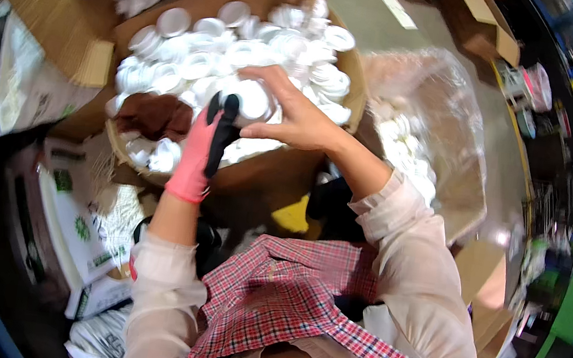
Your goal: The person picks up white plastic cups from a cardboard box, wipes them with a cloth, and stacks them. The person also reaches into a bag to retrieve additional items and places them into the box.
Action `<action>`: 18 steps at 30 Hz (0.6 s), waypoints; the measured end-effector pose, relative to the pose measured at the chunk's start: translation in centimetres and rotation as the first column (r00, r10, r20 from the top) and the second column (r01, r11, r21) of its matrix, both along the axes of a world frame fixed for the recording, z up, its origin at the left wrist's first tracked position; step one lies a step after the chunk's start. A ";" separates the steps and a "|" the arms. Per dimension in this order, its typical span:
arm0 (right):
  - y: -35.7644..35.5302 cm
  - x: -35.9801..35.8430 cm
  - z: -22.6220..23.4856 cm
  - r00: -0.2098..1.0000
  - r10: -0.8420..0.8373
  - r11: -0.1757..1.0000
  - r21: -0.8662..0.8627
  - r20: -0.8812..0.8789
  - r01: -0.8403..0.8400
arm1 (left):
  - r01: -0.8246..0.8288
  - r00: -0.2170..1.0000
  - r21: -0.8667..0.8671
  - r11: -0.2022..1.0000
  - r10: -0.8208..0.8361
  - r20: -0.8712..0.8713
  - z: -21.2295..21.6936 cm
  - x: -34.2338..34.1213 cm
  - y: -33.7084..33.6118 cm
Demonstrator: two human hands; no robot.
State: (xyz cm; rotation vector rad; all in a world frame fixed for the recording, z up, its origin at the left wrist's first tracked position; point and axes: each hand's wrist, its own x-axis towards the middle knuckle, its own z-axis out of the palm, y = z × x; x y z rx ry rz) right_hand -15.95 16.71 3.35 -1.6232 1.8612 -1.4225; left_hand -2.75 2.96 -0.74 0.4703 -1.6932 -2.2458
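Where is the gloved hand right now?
The left hand, in a pink glove, is centre frame against the white lid that the bare right hand grips.

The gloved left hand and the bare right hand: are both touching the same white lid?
Touching. In the head view the left hand in its pink glove grips the white lid from below, and the bare right hand closes over it from above.

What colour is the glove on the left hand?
Pink with black fingertips, on the left hand; it shows best in the head view, the only one.
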 end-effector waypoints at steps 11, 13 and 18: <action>28.9 -22.5 -21.2 0.530 -0.755 0.253 0.575 -0.385 0.778 | -0.058 0.993 0.015 0.998 0.056 0.101 1.2 -0.7 -1.7; 32.2 -21.9 -27.4 0.477 -0.794 0.187 0.596 -0.377 0.781 | -0.051 0.991 0.010 0.999 0.049 0.126 0.7 -1.2 -1.4; 29.8 -20.2 -30.7 0.429 -0.639 -0.141 0.645 -0.639 0.751 | -0.179 0.974 -0.064 0.982 0.186 0.127 0.5 1.8 -3.9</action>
